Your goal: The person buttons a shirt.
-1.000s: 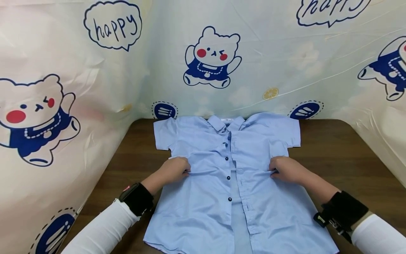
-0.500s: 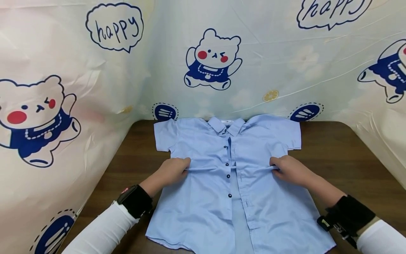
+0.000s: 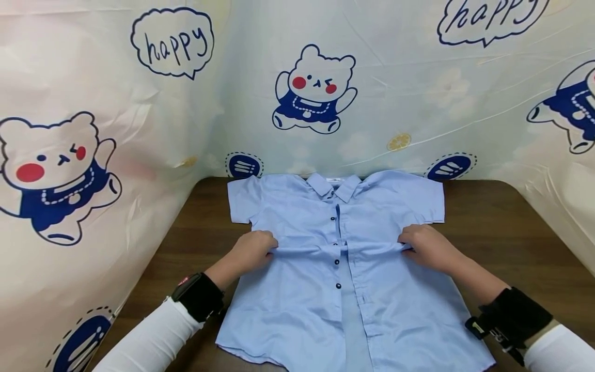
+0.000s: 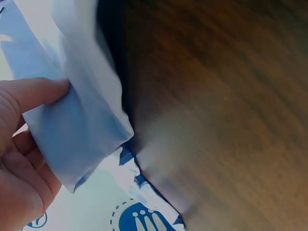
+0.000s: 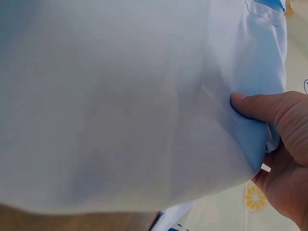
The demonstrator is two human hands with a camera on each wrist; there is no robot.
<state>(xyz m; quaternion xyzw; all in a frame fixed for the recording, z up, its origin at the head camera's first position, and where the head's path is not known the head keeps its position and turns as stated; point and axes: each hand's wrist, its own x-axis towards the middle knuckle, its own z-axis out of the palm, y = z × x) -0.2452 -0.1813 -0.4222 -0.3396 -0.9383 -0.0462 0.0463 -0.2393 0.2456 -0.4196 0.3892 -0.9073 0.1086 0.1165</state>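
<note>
A light blue short-sleeved shirt (image 3: 302, 289) lies front up, its collar (image 3: 332, 187) at the far side. The front hangs apart, with dark buttons (image 3: 338, 285) along one edge. My left hand (image 3: 253, 250) pinches the shirt's left side below the sleeve; in the left wrist view the thumb (image 4: 48, 91) presses on the cloth with the fingers behind it. My right hand (image 3: 427, 248) pinches the opposite side at about the same height, its thumb (image 5: 255, 105) on top of the fabric. A raised crease runs across the shirt between both hands.
Under the shirt is a brown wooden table (image 3: 195, 222), showing on both sides. A pale printed sheet (image 3: 395, 77) with bear drawings stands behind and at the sides, touching the table's far edge. The near hem reaches out of the head view.
The cloth between my hands has lifted into a sharper crosswise fold, and the buttons beside it have shifted. Both hands keep their hold, almost in place. The head view has tilted slightly.
</note>
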